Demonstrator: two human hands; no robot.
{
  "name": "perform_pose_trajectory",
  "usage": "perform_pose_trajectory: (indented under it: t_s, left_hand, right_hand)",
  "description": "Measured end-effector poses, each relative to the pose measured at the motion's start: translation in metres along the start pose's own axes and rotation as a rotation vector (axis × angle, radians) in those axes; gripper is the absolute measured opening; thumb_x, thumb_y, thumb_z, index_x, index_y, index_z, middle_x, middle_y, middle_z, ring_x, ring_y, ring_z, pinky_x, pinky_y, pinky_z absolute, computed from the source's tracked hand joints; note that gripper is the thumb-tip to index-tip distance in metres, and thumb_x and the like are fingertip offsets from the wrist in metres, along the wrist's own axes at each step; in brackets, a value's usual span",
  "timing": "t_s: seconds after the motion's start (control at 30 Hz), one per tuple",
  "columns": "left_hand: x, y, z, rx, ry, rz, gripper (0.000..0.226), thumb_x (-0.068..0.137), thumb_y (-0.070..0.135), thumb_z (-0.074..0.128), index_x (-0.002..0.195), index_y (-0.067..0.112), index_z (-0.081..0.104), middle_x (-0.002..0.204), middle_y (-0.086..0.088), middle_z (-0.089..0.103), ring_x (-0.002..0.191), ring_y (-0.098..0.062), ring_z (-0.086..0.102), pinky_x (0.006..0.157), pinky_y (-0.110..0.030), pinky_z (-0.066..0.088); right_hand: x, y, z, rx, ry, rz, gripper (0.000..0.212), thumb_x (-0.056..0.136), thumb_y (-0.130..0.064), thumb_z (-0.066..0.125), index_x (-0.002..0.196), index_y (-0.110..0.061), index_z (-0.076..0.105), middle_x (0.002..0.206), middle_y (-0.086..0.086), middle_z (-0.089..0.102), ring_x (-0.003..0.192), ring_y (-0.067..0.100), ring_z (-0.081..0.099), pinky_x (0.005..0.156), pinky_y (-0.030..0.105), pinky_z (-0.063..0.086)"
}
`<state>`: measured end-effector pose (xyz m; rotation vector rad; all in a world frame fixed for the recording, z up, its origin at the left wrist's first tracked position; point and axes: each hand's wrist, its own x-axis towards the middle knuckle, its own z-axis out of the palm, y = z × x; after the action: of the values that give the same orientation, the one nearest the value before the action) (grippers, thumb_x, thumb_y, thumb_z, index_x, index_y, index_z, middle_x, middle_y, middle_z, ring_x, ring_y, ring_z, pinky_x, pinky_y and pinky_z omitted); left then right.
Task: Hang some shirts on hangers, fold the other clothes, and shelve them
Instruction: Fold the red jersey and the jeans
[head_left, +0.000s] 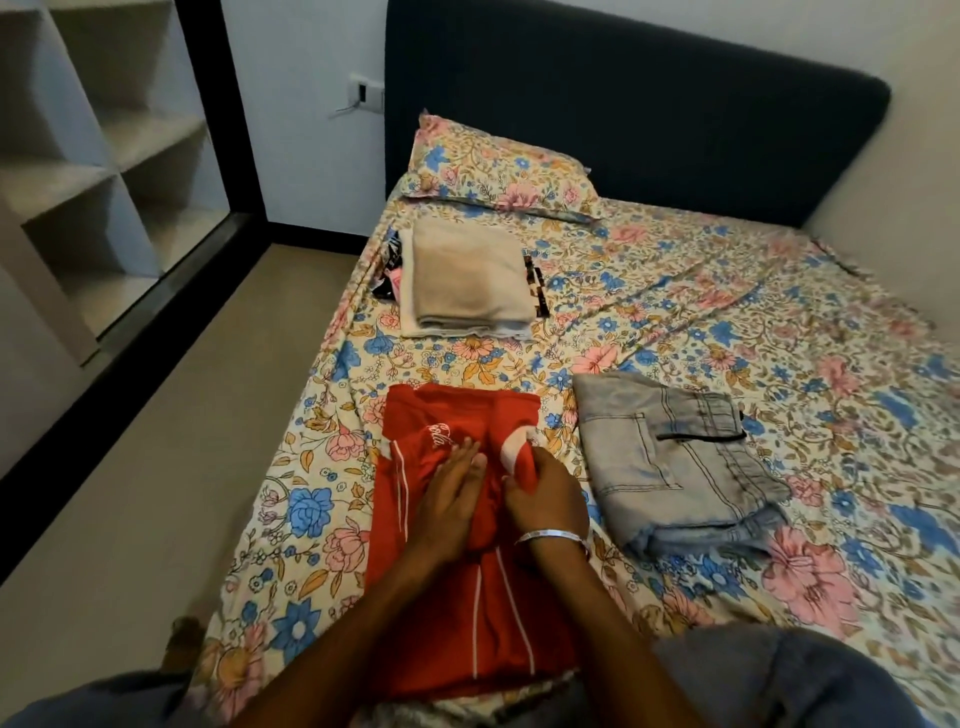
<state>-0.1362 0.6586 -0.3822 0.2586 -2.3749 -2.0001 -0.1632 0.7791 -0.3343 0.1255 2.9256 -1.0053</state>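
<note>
Pressing flat w/ straight fingers, left hand (451, 499) holds red shirt (457, 545) at bed (727, 322) near edge; right hand (545, 493) pinches its fold. Jeans (670, 467) just right, beige stack (465, 280) beyond.

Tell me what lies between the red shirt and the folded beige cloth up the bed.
In the head view, only bare flowered bedsheet separates the red shirt from the beige cloth. No other garment lies on that stretch.
</note>
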Motion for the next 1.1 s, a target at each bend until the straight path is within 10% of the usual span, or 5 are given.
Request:
perform_pose_trajectory:
  t_s: [0.3, 0.5, 0.73, 0.93, 1.1]
  left_hand:
    - [0.001, 0.04, -0.021, -0.673, 0.138, -0.302, 0.037, 0.087, 0.023, 0.074, 0.119, 0.007, 0.067, 0.109, -0.016, 0.075, 0.1, -0.035, 0.073, 0.077, -0.04, 0.06]
    - [-0.008, 0.08, -0.057, -0.756, 0.103, -0.391, 0.047, 0.079, 0.017, 0.07, 0.123, 0.002, 0.064, 0.118, -0.022, 0.07, 0.103, -0.04, 0.066, 0.102, -0.057, 0.049]
    - [-0.041, 0.161, -0.07, -0.925, -0.013, -0.264, 0.061, 0.07, 0.016, 0.075, 0.128, -0.001, 0.064, 0.12, -0.021, 0.071, 0.102, -0.036, 0.072, 0.093, -0.052, 0.057]
    - [-0.058, 0.189, -0.045, -1.03, -0.165, -0.097, 0.095, 0.042, 0.02, 0.1, 0.128, 0.0, 0.066, 0.136, -0.021, 0.062, 0.125, -0.037, 0.061, 0.097, -0.064, 0.047]
    - [-0.059, 0.191, -0.011, -1.032, -0.064, -0.143, 0.07, 0.062, 0.02, 0.084, 0.127, -0.001, 0.067, 0.126, -0.021, 0.068, 0.115, -0.035, 0.066, 0.092, -0.054, 0.056]
  right_hand:
    - [-0.042, -0.04, 0.002, 0.264, -0.375, -0.275, 0.048, 0.075, -0.011, 0.06, 0.12, -0.027, 0.067, 0.108, -0.004, 0.074, 0.097, 0.017, 0.07, 0.088, 0.039, 0.059]
    - [-0.028, -0.024, -0.043, 0.949, -0.413, -0.242, 0.037, 0.084, 0.012, 0.063, 0.118, 0.001, 0.07, 0.108, 0.015, 0.075, 0.1, 0.028, 0.073, 0.089, 0.04, 0.059]
    - [-0.02, 0.013, -0.051, 1.386, -0.224, 0.326, 0.072, 0.065, -0.068, 0.076, 0.113, -0.016, 0.069, 0.11, 0.012, 0.067, 0.104, 0.025, 0.062, 0.083, 0.036, 0.045]
    - [-0.037, 0.009, -0.08, 1.791, -0.682, 0.101, 0.093, 0.082, -0.08, 0.045, 0.146, -0.013, 0.048, 0.147, 0.018, 0.051, 0.133, 0.038, 0.052, 0.11, 0.056, 0.042]
    - [-0.036, 0.022, -0.139, 1.779, -0.519, -0.104, 0.078, 0.071, -0.04, 0.088, 0.136, -0.009, 0.06, 0.14, 0.018, 0.058, 0.127, 0.032, 0.058, 0.106, 0.046, 0.048]
